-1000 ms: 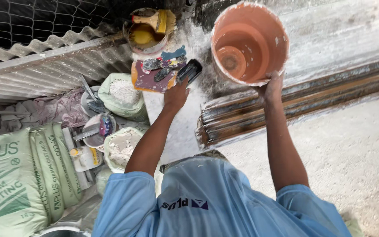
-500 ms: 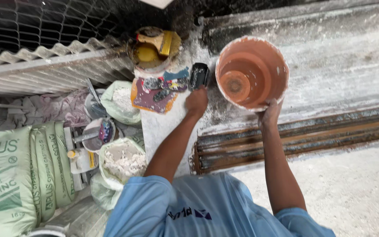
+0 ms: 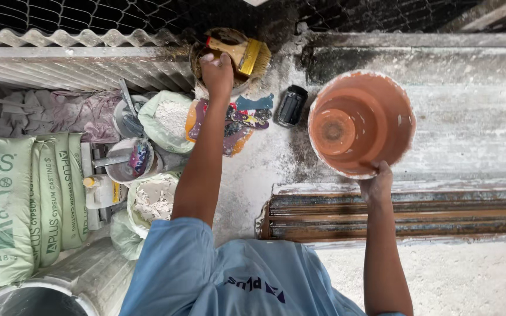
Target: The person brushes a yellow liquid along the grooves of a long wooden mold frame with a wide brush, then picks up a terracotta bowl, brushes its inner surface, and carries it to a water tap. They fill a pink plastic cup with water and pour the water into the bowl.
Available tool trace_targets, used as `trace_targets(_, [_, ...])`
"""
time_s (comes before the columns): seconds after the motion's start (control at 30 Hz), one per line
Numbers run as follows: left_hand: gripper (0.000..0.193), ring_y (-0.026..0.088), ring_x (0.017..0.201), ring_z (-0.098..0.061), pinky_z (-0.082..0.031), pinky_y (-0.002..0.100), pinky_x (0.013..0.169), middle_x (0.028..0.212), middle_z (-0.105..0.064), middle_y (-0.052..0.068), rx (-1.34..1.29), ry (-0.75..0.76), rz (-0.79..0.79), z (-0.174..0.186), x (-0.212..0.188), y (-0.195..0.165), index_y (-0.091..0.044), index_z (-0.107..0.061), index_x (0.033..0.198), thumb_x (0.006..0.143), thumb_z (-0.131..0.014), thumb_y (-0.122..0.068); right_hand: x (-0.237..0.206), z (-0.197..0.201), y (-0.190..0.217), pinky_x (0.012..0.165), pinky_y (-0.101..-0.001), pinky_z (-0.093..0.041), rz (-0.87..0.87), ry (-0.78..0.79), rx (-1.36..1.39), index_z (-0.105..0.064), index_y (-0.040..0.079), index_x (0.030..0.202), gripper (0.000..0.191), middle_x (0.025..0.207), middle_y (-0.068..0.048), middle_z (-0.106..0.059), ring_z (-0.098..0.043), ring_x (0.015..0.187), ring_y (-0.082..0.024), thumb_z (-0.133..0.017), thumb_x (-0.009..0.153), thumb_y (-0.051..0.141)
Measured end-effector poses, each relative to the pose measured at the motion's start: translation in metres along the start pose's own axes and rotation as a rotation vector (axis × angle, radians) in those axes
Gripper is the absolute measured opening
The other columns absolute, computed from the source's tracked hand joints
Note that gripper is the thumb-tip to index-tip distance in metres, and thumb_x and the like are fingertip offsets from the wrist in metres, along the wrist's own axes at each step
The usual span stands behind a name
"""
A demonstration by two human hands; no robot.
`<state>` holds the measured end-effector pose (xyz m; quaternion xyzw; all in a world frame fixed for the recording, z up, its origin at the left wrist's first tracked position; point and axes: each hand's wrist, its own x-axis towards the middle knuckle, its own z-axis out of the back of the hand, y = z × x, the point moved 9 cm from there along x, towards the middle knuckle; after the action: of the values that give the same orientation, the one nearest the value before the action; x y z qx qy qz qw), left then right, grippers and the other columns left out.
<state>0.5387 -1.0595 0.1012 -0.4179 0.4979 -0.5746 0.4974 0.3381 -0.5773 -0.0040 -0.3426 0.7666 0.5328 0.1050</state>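
Observation:
My right hand (image 3: 376, 184) grips the rim of a terracotta flower pot (image 3: 361, 123) smeared with white, its mouth turned toward me above the dusty ledge. My left hand (image 3: 216, 73) reaches out to a dark bowl (image 3: 197, 58) that holds a yellow-bristled brush (image 3: 247, 54). Its fingertips rest at the bowl's rim just beside the brush handle, and I cannot tell whether they grip anything. A small black jar (image 3: 291, 105) lies on the ledge between the two hands. A paint-stained palette (image 3: 235, 126) sits under my left forearm.
Green plaster sacks (image 3: 24, 199) lie at the left, with open bags of white powder (image 3: 168, 117), a mixing cup (image 3: 130, 161) and a grey bucket (image 3: 30, 298) nearby. Corrugated sheet (image 3: 60, 52) and wire mesh run along the back. Rusty metal rails (image 3: 405, 210) lie below the pot.
My left hand has let go of the black jar, which now lies on the ledge, and has moved left to the bowl with the brush. The pot has dropped lower and to the right.

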Motion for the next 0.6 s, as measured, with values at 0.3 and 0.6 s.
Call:
trace_targets(0.3, [0.065, 0.031, 0.099, -0.067, -0.065, 0.040, 0.082, 0.116, -0.067, 0.025, -0.104, 0.344, 0.483, -0.033, 0.026, 0.037, 0.010, -0.057, 0.121, 0.090, -0.087, -0.039, -0.013, 0.019, 0.008, 0.121, -0.0506, -0.041, 0.039, 0.015, -0.015, -0.042, -0.007, 0.143, 0.053, 0.144, -0.019, -0.055, -0.054, 0.135, -0.034, -0.044, 0.092, 0.010])
trace_targets(0.6, [0.021, 0.014, 0.058, -0.074, -0.063, 0.031, 0.055, 0.078, -0.079, 0.009, -0.034, 0.158, 0.126, -0.007, 0.050, 0.032, -0.002, -0.073, 0.086, 0.086, -0.080, -0.022, -0.040, 0.047, 0.008, 0.120, -0.0497, -0.042, 0.046, -0.004, -0.005, -0.049, -0.004, 0.141, 0.055, 0.140, -0.015, -0.058, -0.055, 0.134, -0.033, -0.044, 0.088, 0.009])
